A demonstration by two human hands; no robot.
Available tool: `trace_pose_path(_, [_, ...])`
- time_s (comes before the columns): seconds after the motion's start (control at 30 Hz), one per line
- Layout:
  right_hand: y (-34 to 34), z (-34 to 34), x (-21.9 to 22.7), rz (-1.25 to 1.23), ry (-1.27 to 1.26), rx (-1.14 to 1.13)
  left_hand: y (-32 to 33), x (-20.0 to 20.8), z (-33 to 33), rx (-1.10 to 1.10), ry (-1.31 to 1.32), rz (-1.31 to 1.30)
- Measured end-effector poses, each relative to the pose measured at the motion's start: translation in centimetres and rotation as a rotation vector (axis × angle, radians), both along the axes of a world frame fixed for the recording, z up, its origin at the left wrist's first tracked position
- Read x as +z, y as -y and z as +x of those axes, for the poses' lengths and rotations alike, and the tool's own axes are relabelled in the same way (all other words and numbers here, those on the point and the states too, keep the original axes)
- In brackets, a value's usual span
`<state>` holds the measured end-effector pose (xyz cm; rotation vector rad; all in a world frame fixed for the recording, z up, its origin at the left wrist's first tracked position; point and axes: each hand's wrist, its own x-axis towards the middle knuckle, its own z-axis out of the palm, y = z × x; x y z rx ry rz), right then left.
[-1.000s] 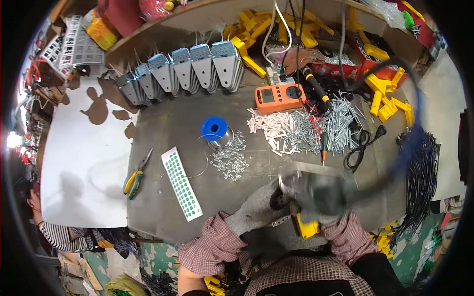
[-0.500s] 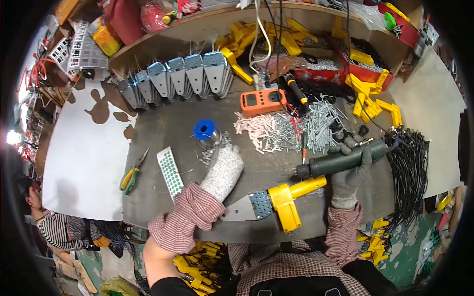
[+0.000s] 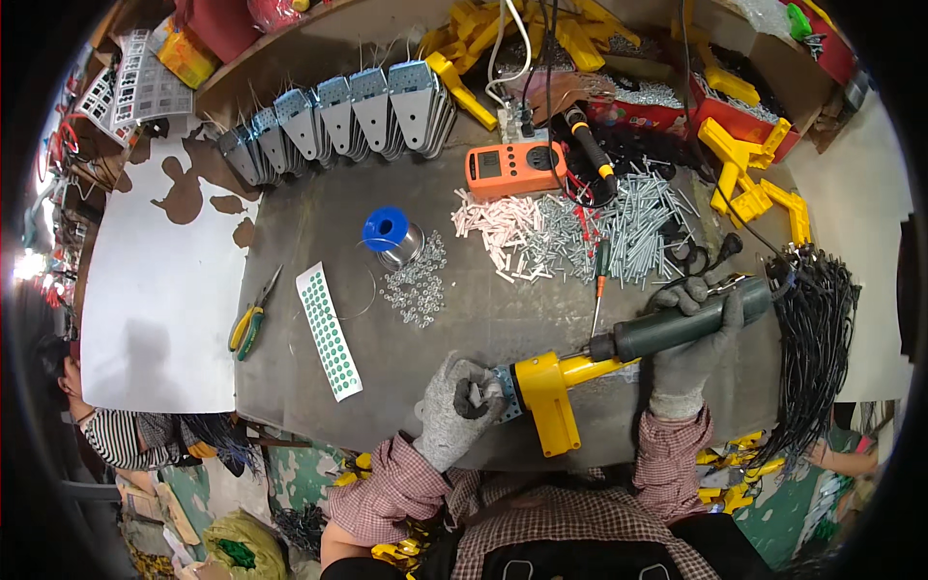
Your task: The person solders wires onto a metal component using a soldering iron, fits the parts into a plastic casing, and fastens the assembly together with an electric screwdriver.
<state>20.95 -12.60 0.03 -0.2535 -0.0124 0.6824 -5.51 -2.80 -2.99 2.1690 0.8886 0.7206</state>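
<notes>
Between the hands (image 3: pixel 456 414) (image 3: pixel 698 350): a yellow housing (image 3: pixel 549 404).

On the grey-topped workbench (image 3: pixel 324 208), a narrow passage lies between the yellow-and-green-handled pliers (image 3: pixel 242 329) and the green-dotted white strip (image 3: pixel 327 332); tapered grey metal plates (image 3: pixel 414 104) block its rear-edge end. The blue-flanged wire spool (image 3: pixel 394 240) and small silver nuts (image 3: pixel 416 282) obstruct the centre. Right of the nuts, bare surface permits passage. The left hand (image 3: pixel 456 406) and yellow plastic housing (image 3: pixel 548 401) obstruct the front edge; the dark green cylindrical driver (image 3: pixel 681 327) bars the right side.
</notes>
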Motion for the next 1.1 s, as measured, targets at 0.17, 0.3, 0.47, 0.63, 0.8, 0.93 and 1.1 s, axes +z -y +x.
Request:
trace_pose_path(0.17, [0.3,0.3,0.1,0.035,-0.053,-0.002,0.0,-0.5,-0.3,-0.003,0.008,0.042])
trace_pose_path(0.3, [0.0,0.0,0.3,0.013,-0.065,0.002,-0.2,0.0,0.0,-0.069,0.026,0.14])
trace_pose_path(0.47, [-0.3,0.1,-0.3,0.11,-0.053,0.08,-0.5,0.5,0.2,-0.087,-0.018,0.138])
trace_pose_path(0.63, [-0.7,-0.2,-0.1,0.159,0.008,0.083,-0.3,0.7,0.2,-0.098,-0.104,-0.019])
trace_pose_path(0.8, [-0.6,0.0,-0.2,0.141,0.031,0.068,-0.3,0.5,0.1,-0.107,-0.026,0.005])
trace_pose_path(0.93, [-0.6,0.0,-0.2,0.114,0.026,0.053,-0.6,0.9,0.3,-0.163,0.011,-0.024])
trace_pose_path(1.1, [-0.8,0.0,-0.4,0.108,0.027,0.06,-1.3,1.1,0.3,-0.188,0.063,-0.113])
